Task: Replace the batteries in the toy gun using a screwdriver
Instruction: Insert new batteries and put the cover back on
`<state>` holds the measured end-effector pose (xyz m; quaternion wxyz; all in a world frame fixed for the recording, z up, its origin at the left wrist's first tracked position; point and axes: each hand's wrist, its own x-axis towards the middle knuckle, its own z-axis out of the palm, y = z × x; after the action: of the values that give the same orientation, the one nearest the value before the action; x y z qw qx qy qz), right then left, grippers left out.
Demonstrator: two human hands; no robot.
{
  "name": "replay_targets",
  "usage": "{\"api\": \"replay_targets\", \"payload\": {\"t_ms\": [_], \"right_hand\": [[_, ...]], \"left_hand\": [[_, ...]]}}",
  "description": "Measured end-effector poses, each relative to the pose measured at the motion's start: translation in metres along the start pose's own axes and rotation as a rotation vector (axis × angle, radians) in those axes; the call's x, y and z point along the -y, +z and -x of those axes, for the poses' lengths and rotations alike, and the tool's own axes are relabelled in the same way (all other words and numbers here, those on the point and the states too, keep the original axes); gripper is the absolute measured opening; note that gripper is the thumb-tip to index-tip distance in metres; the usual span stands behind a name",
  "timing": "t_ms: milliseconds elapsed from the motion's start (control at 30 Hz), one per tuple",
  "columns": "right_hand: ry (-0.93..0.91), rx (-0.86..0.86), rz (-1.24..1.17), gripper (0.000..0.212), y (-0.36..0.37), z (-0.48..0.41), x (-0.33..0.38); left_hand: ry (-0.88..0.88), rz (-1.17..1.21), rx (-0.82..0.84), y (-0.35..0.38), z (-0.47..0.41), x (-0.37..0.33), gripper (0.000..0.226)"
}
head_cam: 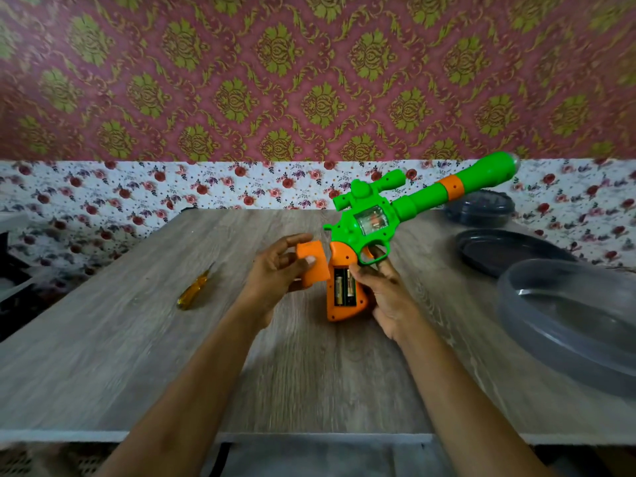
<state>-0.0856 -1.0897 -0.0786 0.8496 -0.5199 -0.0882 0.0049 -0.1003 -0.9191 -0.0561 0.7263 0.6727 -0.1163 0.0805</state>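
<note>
A green toy gun with an orange grip is held above the wooden table, barrel pointing up and to the right. My right hand grips the orange handle from the right side. The battery compartment in the handle stands uncovered, showing two batteries side by side. My left hand holds the orange battery cover just left of the handle, apart from it. A yellow-handled screwdriver lies on the table to the left of my left hand.
Three dark grey plastic trays sit at the right: a large one near the front, a flatter one behind it, and a third at the back. Floral cloth and patterned wallpaper stand behind the table.
</note>
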Motion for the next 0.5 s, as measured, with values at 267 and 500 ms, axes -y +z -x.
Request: {"api": "replay_targets", "payload": {"t_ms": [267, 500], "right_hand": [[-0.004, -0.018, -0.069, 0.041, -0.005, -0.01, -0.003], [0.005, -0.02, -0.074, 0.04, -0.007, -0.013, -0.003]], "left_hand": [[-0.001, -0.183, 0.089, 0.006, -0.002, 0.009, 0.037], [0.045, -0.27, 0.081, 0.005, -0.003, 0.011, 0.035]]}}
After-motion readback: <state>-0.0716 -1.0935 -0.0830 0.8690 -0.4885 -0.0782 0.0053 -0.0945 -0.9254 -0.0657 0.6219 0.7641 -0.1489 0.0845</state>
